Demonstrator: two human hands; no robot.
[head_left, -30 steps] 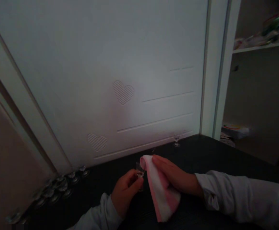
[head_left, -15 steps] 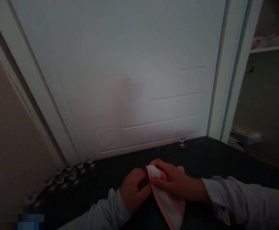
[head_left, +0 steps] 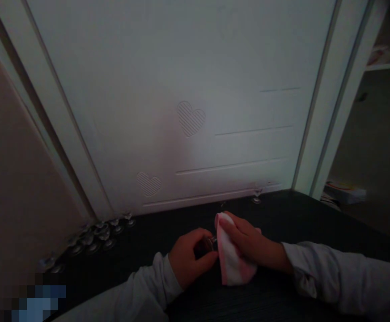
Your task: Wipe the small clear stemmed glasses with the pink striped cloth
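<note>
My left hand is curled around a small stemmed glass, of which only part shows between thumb and fingers. Just to its right, my right hand grips a pink-and-white cloth, thumb along its top. The cloth meets the right end of the glass, and its lower part hangs down over the dark tabletop. Whatever part of the glass lies behind the cloth is hidden.
Several small stemmed glasses stand clustered at the table's far left. One more glass stands at the back right, near the white panel with heart patterns. Shelves with papers are at the right.
My hands have parted slightly, so part of the glass now shows between them. The right hand and cloth have risen a little, and the cloth hangs differently. The view has shifted slightly.
</note>
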